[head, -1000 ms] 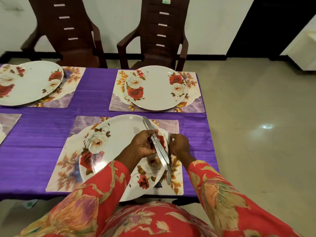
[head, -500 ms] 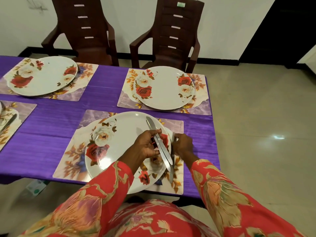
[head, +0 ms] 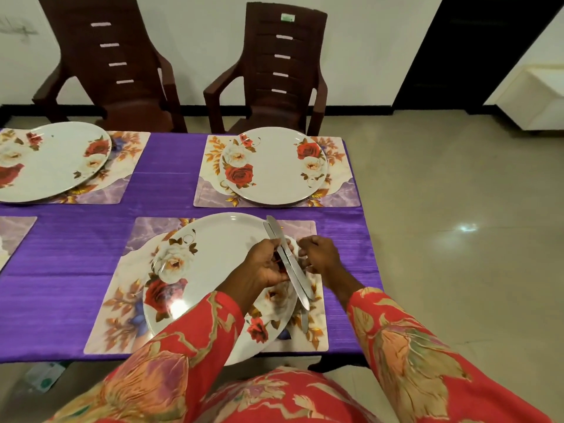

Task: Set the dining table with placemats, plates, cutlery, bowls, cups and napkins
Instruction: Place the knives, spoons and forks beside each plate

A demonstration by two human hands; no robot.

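Head view, the only one. No readable writing or brand anywhere; a small green sticker (head: 287, 17) sits on top of the right chair's back, text too small to read.

Counts:
- Placemats: 4 in view. Near mat (head: 134, 300) in front of the person, far right mat (head: 345, 190), far left mat (head: 128, 166), and a corner of a fourth (head: 15, 236) at the left edge.
- Plates: 3, white with rose print, one per full mat: near plate (head: 219, 257), far right plate (head: 274, 175), far left plate (head: 52, 166), partly cut by the frame edge.
- Knives: 2 clearly in the left hand, plus a third piece of cutlery (head: 305, 320) lying on the near mat just right of the near plate; only its lower end shows, type unclear.
- Chairs: 2, dark brown plastic, left chair (head: 116, 71), right chair (head: 283, 74), both behind the desk's far edge.

Desk (head: 171, 184) carries a purple cloth.

Hands: left hand (head: 265, 267) grasps the two knives (head: 287, 261) around mid-length, held over the right part of the near plate, blades pointing away and slightly left. Right hand (head: 319, 254) hovers just right of the knives over the near mat's right strip, fingers curled loosely toward them; cannot tell whether it pinches anything.

Both sleeves red floral.
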